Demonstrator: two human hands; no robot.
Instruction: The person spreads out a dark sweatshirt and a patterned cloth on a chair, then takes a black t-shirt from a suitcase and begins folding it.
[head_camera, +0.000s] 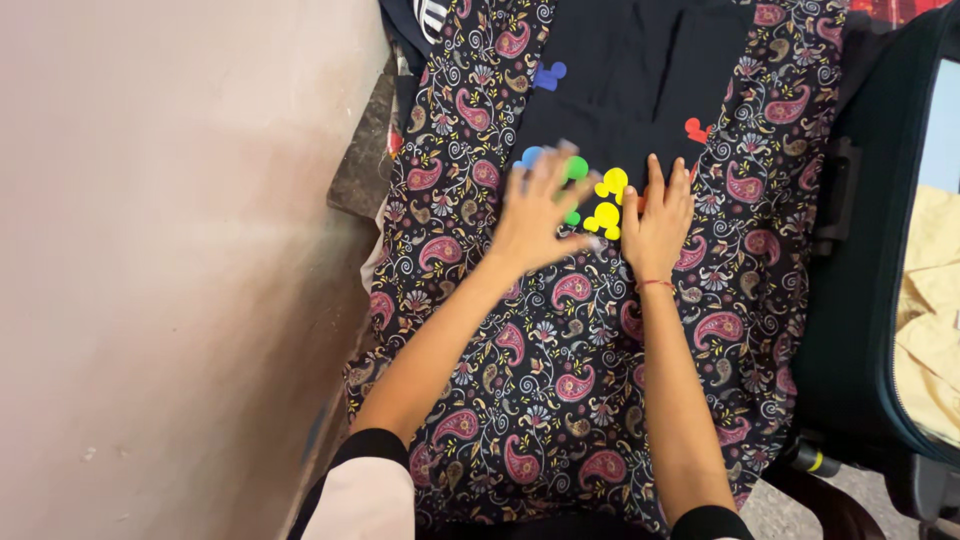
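Observation:
A dark navy garment (640, 80) with coloured mouse-head prints lies flat on a black paisley cloth (560, 380). My left hand (540, 212) rests on the garment's lower edge, fingers spread and blurred, over green (577, 167) and blue (530, 156) prints. My right hand (658, 218) lies flat beside it, fingers together, just right of the yellow prints (606, 205). A red thread circles my right wrist (655, 284). Neither hand holds anything.
A pinkish wall (170, 270) fills the left side. An open dark teal suitcase (880, 250) with yellow fabric (935, 310) inside stands at the right. A striped cloth (432, 15) peeks out at the top. Grey floor (860, 500) shows at the bottom right.

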